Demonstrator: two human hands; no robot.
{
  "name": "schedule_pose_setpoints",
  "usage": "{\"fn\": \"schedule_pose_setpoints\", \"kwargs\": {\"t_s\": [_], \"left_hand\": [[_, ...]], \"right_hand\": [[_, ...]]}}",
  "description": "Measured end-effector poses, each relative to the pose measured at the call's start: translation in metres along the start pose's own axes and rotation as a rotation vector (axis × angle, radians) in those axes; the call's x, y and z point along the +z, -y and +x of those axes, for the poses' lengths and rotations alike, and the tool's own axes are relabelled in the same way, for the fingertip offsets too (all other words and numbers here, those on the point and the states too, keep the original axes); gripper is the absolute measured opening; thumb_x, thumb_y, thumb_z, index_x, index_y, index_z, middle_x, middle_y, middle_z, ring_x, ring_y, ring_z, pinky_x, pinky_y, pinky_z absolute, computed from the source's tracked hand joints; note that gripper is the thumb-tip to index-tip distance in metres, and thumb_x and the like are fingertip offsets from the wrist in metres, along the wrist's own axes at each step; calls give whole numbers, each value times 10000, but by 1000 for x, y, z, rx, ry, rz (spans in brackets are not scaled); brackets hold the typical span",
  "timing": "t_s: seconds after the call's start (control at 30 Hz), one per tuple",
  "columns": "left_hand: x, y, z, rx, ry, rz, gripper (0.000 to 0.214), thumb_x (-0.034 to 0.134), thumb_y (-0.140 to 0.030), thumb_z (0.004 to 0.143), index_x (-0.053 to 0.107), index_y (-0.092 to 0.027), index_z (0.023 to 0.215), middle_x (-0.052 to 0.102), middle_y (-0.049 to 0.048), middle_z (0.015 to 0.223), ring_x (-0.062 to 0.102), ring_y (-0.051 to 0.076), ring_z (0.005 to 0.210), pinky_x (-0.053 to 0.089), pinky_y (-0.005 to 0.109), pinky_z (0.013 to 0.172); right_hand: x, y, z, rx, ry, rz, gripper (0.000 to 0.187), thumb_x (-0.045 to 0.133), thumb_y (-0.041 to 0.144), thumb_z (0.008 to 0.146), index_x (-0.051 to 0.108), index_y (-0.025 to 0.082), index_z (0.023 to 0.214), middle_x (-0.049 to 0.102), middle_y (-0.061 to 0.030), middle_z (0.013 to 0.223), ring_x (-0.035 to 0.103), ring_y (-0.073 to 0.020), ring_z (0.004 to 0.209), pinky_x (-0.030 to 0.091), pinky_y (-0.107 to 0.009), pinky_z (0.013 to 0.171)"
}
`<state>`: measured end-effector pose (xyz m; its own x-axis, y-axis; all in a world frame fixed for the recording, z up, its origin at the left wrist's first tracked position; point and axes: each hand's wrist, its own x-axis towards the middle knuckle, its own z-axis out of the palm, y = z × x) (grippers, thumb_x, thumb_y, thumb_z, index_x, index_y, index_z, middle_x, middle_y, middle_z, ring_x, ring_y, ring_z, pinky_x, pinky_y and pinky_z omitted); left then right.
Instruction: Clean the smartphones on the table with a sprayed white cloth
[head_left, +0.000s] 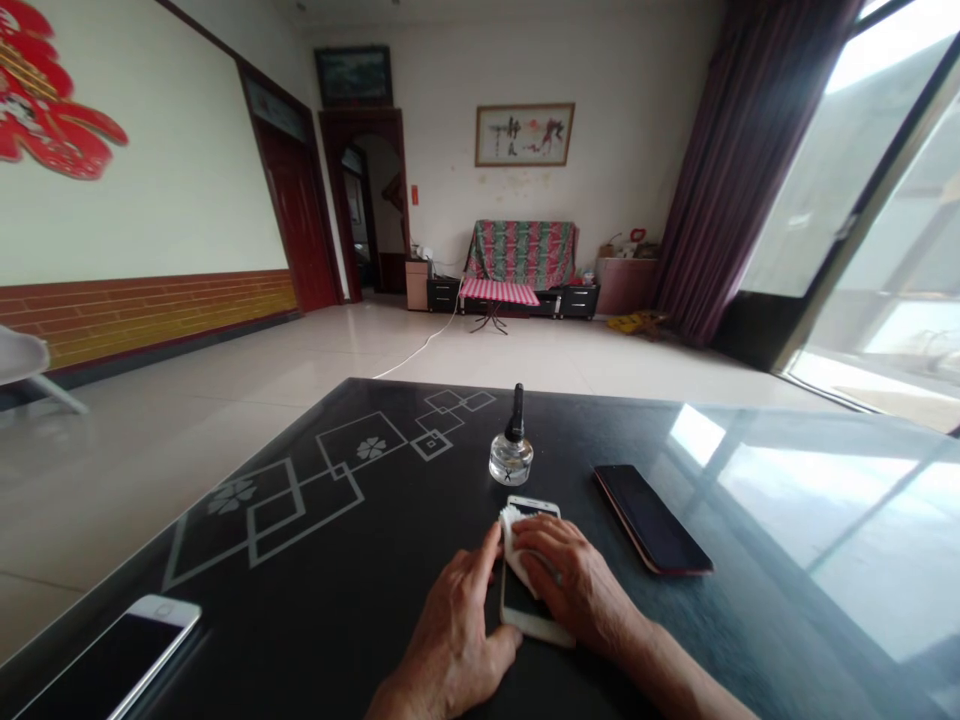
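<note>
A white smartphone (pixel 525 598) lies face up on the dark table in front of me. My left hand (pixel 459 625) grips it along its left side, thumb at the lower corner and index finger near the upper edge. Over the screen, my right hand (pixel 566 570) presses a folded white tissue (pixel 513 540) flat, its fingers closed over it and hiding part of both tissue and screen. Just beyond the phone stands an upright clear bottle (pixel 511 462) with a tall black top and clear liquid inside.
A dark-screened phone (pixel 652 520) lies to the right of my hands. Another white phone (pixel 112 660) is at the table's lower left. The glossy black table (pixel 360 550) bears grey square patterns. Across the room stand a small checked-cloth table (pixel 499 291) and a low cabinet (pixel 579 301).
</note>
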<state>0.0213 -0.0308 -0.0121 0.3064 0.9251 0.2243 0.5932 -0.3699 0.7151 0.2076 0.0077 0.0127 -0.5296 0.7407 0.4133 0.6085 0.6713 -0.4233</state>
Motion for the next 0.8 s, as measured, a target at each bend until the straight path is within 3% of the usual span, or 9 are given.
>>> {"fn": "schedule_pose_setpoints", "kwargs": {"t_s": [0.2,0.3,0.43,0.57,0.7,0.8], "left_hand": [[-2,-4,0,-9,8,-23,889,558,-119,626,247,-135,1458,558,124,1293,554,258,1030,435,449,979],[-2,-3,-1,-4,7,-22,891,564,-125,626,245,-136,1458,563,122,1292,554,258,1027,434,451,978],[-1,-1,-1,-4,1,-30,900,572,-126,626,238,-136,1461,558,123,1301,556,258,1042,435,443,984],[-1,-1,-1,1,-9,-45,888,571,-122,631,252,-169,1459,573,109,1279,569,253,1031,448,440,971],[2,2,0,17,-49,-58,870,566,-124,648,256,-181,1458,602,106,1209,581,250,1027,467,425,948],[5,5,1,14,-72,-64,860,571,-137,663,252,-190,1460,617,102,1162,590,246,1009,478,419,930]], "right_hand": [[4,-22,3,99,47,-151,369,357,264,970,527,255,1297,512,-51,1387,403,-243,1326,341,-472,1071],[4,-28,1,117,54,-166,406,352,263,966,481,261,1351,470,-54,1425,363,-258,1353,338,-499,1071],[1,-23,-1,32,0,-113,349,434,211,916,601,235,1222,572,-72,1320,471,-245,1268,369,-462,1057],[-6,-2,-4,-25,-12,-3,237,507,199,874,680,224,1035,653,-67,1161,576,-212,1104,435,-387,977],[-10,18,-9,-50,35,75,188,547,161,816,686,212,931,666,-61,1055,605,-190,964,469,-335,884],[-8,23,-10,-56,64,69,202,559,141,796,672,216,947,660,-47,1066,593,-187,976,453,-332,905]]}}
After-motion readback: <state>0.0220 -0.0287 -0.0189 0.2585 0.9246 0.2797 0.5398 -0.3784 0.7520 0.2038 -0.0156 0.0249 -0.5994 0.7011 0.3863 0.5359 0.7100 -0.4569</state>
